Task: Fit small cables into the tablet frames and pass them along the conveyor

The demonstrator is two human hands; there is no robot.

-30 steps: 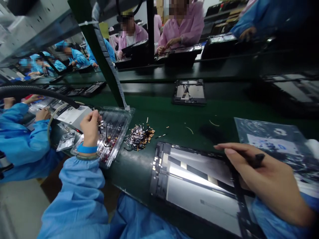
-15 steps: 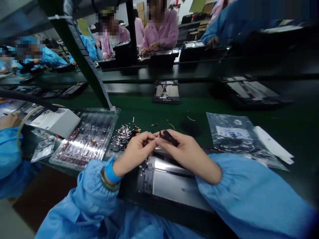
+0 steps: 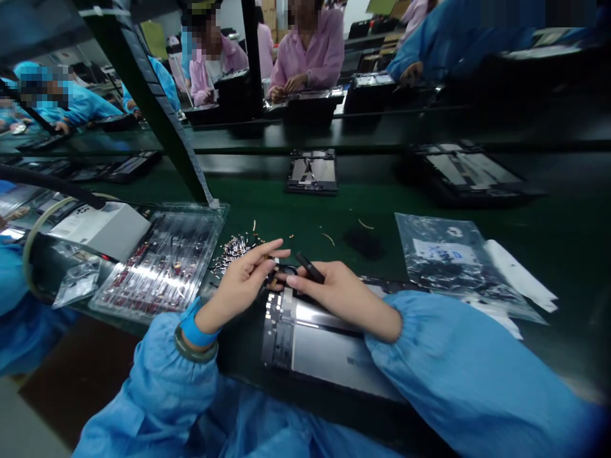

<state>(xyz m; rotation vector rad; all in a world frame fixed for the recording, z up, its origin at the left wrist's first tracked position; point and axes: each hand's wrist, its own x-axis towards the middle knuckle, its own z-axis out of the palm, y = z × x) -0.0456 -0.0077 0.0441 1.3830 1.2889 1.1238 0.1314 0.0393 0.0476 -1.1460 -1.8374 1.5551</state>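
Two hands meet at the middle of the green bench mat (image 3: pixel 296 216), and everything else sits around them. Far left, a white rectangular box (image 3: pixel 102 229) lies flat, and just beside it on the right sits a clear plastic blister tray (image 3: pixel 165 264) with rows of small red and dark parts in its pockets. Right of the tray's far corner, a loose heap of small gold-tipped connector cables (image 3: pixel 233 249) is scattered on the mat.

Now the left hand (image 3: pixel 243 280), wearing a blue wrist strap (image 3: pixel 193 331) at the cuff of a blue smock: index finger stretched out, the other fingers curled in, pinching a small dark cable part (image 3: pixel 275 272) right over the top edge of the unit. Exactly how the fingertips grip it is too small to make out.

Beneath both hands lies the open dark tablet chassis with a silvery metal plate (image 3: pixel 324 346), flat on the near edge of the bench.

The right hand (image 3: pixel 334 296) is closed around a slim black tweezer-like tool (image 3: pixel 310 268), whose tip points left toward the cable part, the two hands almost touching.

Further right, a clear antistatic plastic bag with a white label (image 3: pixel 443 257) lies flat. Beyond, on the conveyor, another open tablet chassis (image 3: pixel 312 172) rests, and people in pink smocks (image 3: pixel 310 54) sit opposite.
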